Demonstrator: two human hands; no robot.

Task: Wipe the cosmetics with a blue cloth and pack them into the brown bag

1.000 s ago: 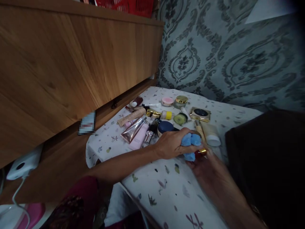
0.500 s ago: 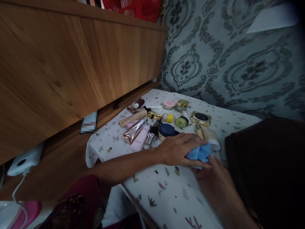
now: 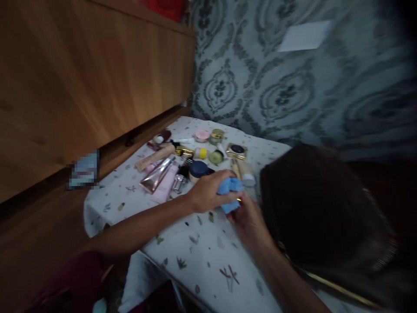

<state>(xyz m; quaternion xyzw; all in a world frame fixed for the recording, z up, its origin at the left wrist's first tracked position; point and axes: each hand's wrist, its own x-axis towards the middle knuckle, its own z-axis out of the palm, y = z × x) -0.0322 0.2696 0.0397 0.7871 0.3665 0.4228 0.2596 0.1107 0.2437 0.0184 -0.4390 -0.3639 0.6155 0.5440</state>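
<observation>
Over the front part of the table my left hand (image 3: 206, 191) is closed around a blue cloth (image 3: 230, 187). My right hand (image 3: 249, 216) meets it from the right, its fingers closed on a small gold-coloured item (image 3: 239, 199) that the cloth and fingers mostly hide. Just behind my left hand stands a jar with a dark blue lid (image 3: 198, 169). A cream tube with a white cap (image 3: 246, 174) lies behind the cloth. To the left are a shiny rose-gold tube (image 3: 157, 174) and a pale pink tube (image 3: 166, 183).
More cosmetics lie further back: a pink-lidded jar (image 3: 202, 135), a gold-lidded jar (image 3: 216, 134), a green round container (image 3: 216, 157) and a gold compact (image 3: 236, 151). A dark bag (image 3: 302, 204) sits at the right. A wooden cabinet (image 3: 97, 87) borders the left, a patterned wall (image 3: 241, 87) the back.
The view has swung right, so everything appears shifted left and more of the dark bag shows. A bit of gold now shows between my hands at the cloth.
</observation>
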